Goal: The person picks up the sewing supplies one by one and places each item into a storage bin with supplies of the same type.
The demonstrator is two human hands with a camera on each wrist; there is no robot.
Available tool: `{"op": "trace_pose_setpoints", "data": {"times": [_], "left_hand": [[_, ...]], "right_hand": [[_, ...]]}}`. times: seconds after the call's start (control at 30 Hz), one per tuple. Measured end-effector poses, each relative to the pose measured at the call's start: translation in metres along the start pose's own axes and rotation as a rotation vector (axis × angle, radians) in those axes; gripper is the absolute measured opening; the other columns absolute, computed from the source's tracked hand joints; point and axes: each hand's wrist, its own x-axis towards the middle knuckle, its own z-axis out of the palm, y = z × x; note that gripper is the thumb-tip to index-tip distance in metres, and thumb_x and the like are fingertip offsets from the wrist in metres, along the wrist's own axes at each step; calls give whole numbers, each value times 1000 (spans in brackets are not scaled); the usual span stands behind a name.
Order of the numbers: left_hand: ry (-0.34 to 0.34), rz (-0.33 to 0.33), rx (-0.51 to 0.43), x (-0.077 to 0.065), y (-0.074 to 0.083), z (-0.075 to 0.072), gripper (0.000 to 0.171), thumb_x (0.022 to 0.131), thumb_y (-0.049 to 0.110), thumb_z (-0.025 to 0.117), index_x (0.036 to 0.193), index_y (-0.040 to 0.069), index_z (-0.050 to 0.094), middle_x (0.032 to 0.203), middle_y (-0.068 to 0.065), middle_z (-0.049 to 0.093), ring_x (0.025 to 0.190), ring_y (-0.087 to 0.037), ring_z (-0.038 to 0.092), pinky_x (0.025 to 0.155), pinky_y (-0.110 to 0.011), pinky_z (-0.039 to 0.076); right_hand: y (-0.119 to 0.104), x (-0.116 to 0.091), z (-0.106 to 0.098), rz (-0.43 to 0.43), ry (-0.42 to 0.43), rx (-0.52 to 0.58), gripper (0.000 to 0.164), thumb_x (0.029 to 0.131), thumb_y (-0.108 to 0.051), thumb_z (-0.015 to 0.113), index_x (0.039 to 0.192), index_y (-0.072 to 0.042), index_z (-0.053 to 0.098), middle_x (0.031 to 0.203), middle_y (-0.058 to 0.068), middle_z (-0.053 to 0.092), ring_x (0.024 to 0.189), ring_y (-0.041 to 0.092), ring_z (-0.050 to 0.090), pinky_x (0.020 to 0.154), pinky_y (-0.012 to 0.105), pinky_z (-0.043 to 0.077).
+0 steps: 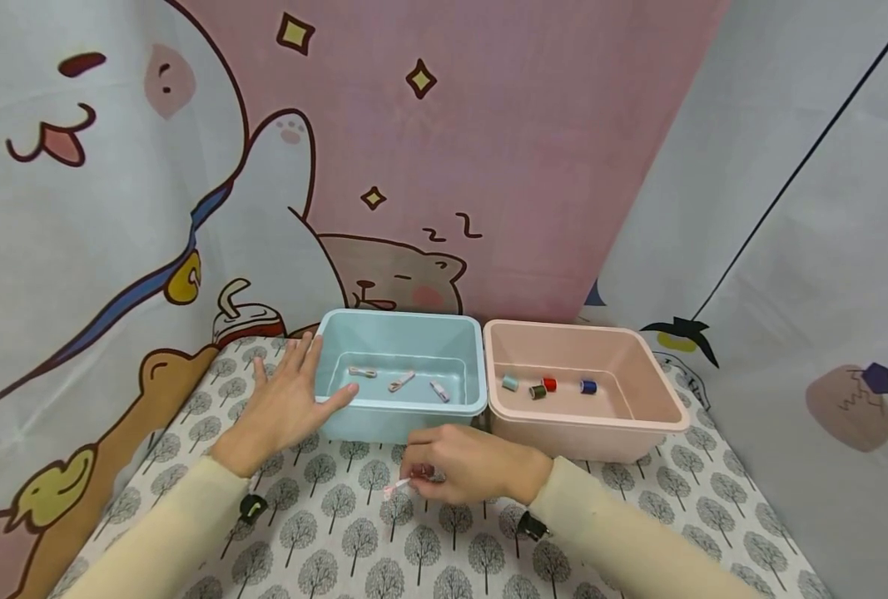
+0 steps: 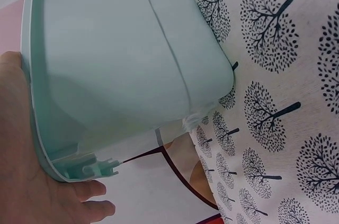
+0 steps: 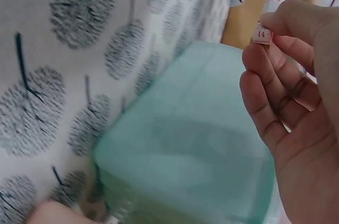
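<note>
Between thumb and fingers, my right hand (image 1: pixel 477 466) pinches a folded measuring tape (image 3: pixel 262 35); its printed numbers show in the right wrist view. That hand is low over the patterned cloth, just in front of the light blue bin (image 1: pixel 399 423). My left hand (image 1: pixel 279 409) lies at the bin's left rim with fingers spread and thumb reaching over the front corner. Inside the blue bin lie three small pale folded strips (image 1: pixel 401 382), spaced apart on its floor.
A pink bin (image 1: pixel 582 423) stands right beside the blue one and holds several thread spools (image 1: pixel 588 387) in red, blue, green and pale teal. Tree-print cloth (image 1: pixel 421 545) covers the table. A cartoon-printed curtain (image 1: pixel 533 166) hangs close behind both bins.
</note>
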Motion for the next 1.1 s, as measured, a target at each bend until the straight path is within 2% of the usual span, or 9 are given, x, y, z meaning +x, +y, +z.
{"op": "trace_pose_setpoints", "data": {"times": [0.27,0.57,0.73,0.9,1.1], "left_hand": [[7,-5,-1,0,0,0,120,110,90,39,187,3,9,196,-24,6,182,-53,8,135,-92,-7],[1,-10,3,-1,-1,1,120,110,90,39,187,4,8,196,-22,5,182,-53,9,136,-91,-7],[0,-12,9,-1,-1,2,119,110,90,39,188,4,9,196,-23,6,182,-53,10,136,-91,-6],[4,-6,8,-1,-1,3,120,110,91,39,187,3,10,196,-24,7,182,-53,10,135,-92,-6],[5,-4,11,1,-1,4,120,110,91,38,187,4,10,196,-24,7,182,-53,10,135,-92,-5]], "right_hand": [[-2,2,-31,-26,80,19,9,106,-11,82,115,-11,84,108,-3,80,93,-2,75,86,4,59],[10,9,-65,26,143,42,8,105,-9,82,112,-10,84,106,-1,78,93,5,79,86,10,63],[21,16,-77,16,180,86,10,103,-3,81,112,-6,84,104,3,79,90,8,80,83,15,66],[28,22,-90,25,194,61,13,103,-3,82,115,-6,85,104,4,81,89,7,80,83,16,67],[39,31,-98,22,210,31,8,103,-3,82,110,-5,85,100,4,80,86,8,77,81,22,69]]}}
